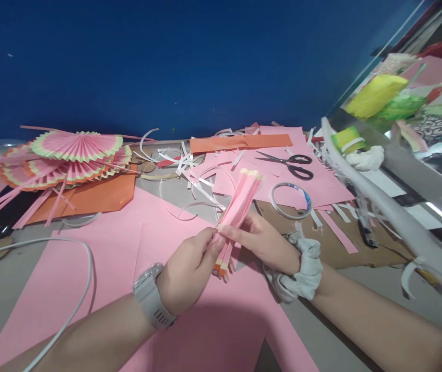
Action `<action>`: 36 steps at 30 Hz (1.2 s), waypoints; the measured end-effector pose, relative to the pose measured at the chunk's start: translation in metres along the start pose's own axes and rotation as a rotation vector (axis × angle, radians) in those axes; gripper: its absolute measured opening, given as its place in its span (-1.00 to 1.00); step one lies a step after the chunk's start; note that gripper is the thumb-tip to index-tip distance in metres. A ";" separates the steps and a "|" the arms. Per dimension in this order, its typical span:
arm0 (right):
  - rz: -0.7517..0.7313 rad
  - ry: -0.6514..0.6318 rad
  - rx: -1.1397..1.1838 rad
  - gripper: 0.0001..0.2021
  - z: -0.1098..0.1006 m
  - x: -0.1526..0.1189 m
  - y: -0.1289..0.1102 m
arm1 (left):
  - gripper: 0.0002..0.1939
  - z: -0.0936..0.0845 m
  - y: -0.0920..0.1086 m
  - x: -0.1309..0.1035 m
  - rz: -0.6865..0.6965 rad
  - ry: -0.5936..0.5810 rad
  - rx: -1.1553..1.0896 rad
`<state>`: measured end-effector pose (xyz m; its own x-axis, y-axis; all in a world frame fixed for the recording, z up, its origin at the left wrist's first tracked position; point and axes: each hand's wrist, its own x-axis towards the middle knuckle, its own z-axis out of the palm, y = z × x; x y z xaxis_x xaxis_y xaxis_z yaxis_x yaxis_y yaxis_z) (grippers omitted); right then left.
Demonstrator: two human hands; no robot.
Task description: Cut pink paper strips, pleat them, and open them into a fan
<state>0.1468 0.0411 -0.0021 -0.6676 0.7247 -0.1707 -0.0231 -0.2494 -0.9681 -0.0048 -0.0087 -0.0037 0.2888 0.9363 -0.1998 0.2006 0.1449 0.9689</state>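
Observation:
A folded bundle of pleated pink paper [243, 194], with pale yellow and orange ends, slants upward between my two hands. My left hand [193, 261] pinches its lower middle with thumb and fingers. From the other side my right hand [262, 240] is closed on the same bundle, its thumb lying across the front near my left fingertips. Large pink sheets [112, 268] lie beneath both hands. Beyond the bundle, black scissors [288, 163] rest on another pink sheet [321, 181], with a tape roll [291, 200] closer to me.
Pleated pink paper fans [77, 147] are piled at the left over an orange sheet [105, 196]. An orange strip [244, 142] and white paper scraps lie at the back. A white cable [89, 268] curves at the left; a cutter [367, 232] lies on cardboard [337, 253] at the right.

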 end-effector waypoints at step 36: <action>-0.060 0.162 -0.135 -0.75 0.000 0.000 0.000 | -0.72 0.000 -0.002 0.001 -0.048 0.038 -0.091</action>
<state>0.1471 0.0411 -0.0023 -0.5397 0.8320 -0.1284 0.0479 -0.1220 -0.9914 -0.0050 -0.0082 -0.0056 0.2452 0.9387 -0.2423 0.1270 0.2167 0.9679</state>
